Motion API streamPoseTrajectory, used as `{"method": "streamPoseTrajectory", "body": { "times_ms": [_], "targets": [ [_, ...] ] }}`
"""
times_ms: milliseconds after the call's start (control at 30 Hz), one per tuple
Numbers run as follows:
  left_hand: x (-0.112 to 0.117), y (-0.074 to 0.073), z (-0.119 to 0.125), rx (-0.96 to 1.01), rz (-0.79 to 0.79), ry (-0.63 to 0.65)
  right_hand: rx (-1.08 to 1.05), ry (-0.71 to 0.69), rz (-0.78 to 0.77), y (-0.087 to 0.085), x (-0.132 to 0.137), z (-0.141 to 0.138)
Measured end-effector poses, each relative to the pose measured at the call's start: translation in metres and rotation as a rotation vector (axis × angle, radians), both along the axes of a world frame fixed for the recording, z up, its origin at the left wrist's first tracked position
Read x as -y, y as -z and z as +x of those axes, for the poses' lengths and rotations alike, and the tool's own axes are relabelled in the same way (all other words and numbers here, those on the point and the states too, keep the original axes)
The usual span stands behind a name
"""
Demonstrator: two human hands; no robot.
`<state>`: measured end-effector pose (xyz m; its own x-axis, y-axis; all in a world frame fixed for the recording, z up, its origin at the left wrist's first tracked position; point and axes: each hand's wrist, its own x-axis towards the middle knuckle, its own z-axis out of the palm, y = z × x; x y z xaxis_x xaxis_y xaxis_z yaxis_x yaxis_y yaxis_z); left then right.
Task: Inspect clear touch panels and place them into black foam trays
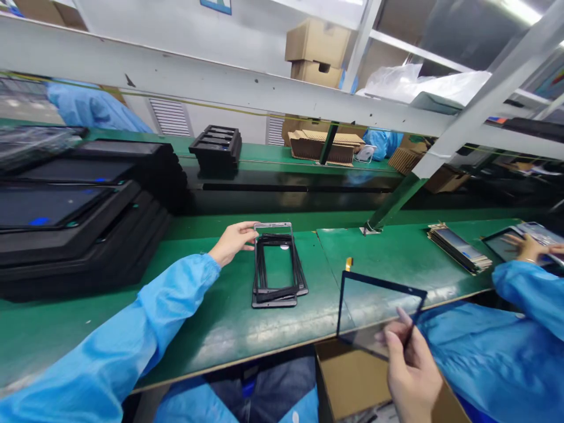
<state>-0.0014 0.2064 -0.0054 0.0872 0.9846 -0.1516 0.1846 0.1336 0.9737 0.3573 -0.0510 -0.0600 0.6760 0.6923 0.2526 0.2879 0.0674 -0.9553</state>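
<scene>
My left hand (pixel 233 242) reaches out in a blue sleeve and touches the far left corner of a stack of black frames (pixel 277 269) lying on the green bench (pixel 211 317); its fingers curl on the top frame's edge. My right hand (pixel 412 367) is low at the right and pinches the lower right corner of a clear glass panel with a black border (pixel 376 302), held tilted above the bench's front edge. A small orange ribbon tab sticks up from the panel's top left corner.
Stacked black trays (pixel 83 217) fill the left of the bench. A small tray pile (pixel 217 148) and cardboard packs (pixel 324 145) sit beyond the conveyor. At the right a co-worker's hand (pixel 526 249) rests on a tablet beside stacked panels (pixel 460 248). An open carton (pixel 352 382) sits below.
</scene>
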Motion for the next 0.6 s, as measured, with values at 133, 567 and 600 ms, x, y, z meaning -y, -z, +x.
{"method": "streamPoseTrajectory", "body": {
  "times_ms": [133,567,600],
  "targets": [
    [0.057,-0.019,-0.004,0.138,0.059,0.049,-0.32,-0.236,-0.036,-0.006,-0.007,-0.056],
    [0.166,-0.012,-0.021,0.31,0.191,-0.006,-0.533,-0.41,-0.195,-0.019,-0.001,-0.141],
    [0.167,-0.013,-0.021,0.309,0.198,-0.011,-0.53,-0.412,-0.191,-0.02,-0.002,-0.142]
  ]
}}
